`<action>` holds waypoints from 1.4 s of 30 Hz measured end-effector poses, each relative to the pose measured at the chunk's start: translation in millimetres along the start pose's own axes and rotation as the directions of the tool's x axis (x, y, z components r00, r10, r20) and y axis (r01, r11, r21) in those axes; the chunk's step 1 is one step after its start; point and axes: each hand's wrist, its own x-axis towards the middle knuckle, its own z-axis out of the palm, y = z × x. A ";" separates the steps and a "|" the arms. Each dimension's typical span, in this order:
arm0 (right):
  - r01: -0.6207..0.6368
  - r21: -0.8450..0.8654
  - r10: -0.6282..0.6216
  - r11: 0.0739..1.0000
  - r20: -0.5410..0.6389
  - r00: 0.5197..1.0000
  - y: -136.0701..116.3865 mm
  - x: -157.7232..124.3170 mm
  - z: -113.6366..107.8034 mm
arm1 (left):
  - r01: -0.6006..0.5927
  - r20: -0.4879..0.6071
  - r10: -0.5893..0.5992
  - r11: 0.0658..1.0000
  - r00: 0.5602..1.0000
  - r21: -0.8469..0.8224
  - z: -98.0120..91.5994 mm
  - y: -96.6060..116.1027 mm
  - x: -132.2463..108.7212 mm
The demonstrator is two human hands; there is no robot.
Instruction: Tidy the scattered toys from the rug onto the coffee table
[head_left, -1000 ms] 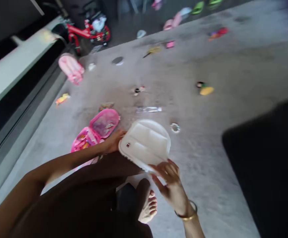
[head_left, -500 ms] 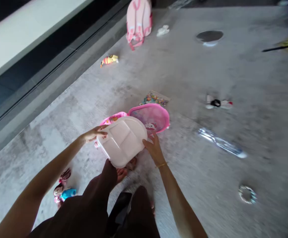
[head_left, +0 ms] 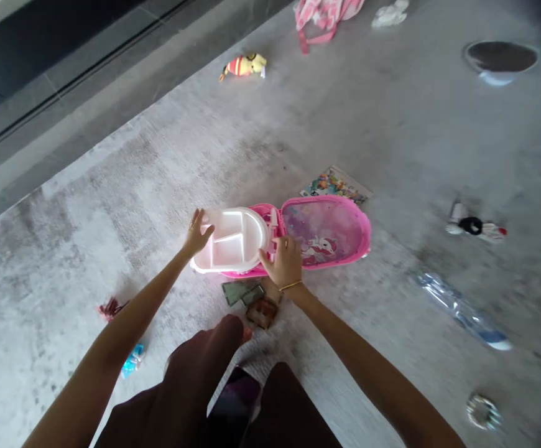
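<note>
Tray (head_left: 228, 249) between 2 hands, overlapping the base (head_left: 262, 210) of the open case on the floor (head_left: 172, 162).
The tray lies right of the left hand (head_left: 198, 235) and left of the right hand (head_left: 283, 261), its long axis running side to side, roughly in line with the case; the lid (head_left: 340, 221) lies open to the right. The relation that counts seems to be sideways offset: the tray's left end reaches past the pink edge showing below it, while base shows bare at the right. Whether it rests on the base, I cannot tell. The left hand grips the left end, thumb over the rim. The right hand, nearer the lid, is half curled, thumb at the tray's rim; whether it grips is unclear.
</note>
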 end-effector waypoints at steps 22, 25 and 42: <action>0.069 0.460 -0.090 0.885 0.025 0.996 -37.2 -28.9 0.8 | 0.115 0.323 -0.133 0.991 0.937 0.074 -39.5 32.3 -63.3; -0.204 0.616 0.139 0.761 0.152 0.979 -34.2 -60.9 -12.7 | 0.227 0.052 -0.221 0.953 0.974 -0.201 -55.0 39.4 -74.6; -0.044 0.314 0.084 0.948 -0.117 0.990 15.0 -3.8 3.9 | 0.173 0.134 -0.220 0.940 0.966 0.294 -17.3 40.3 -106.3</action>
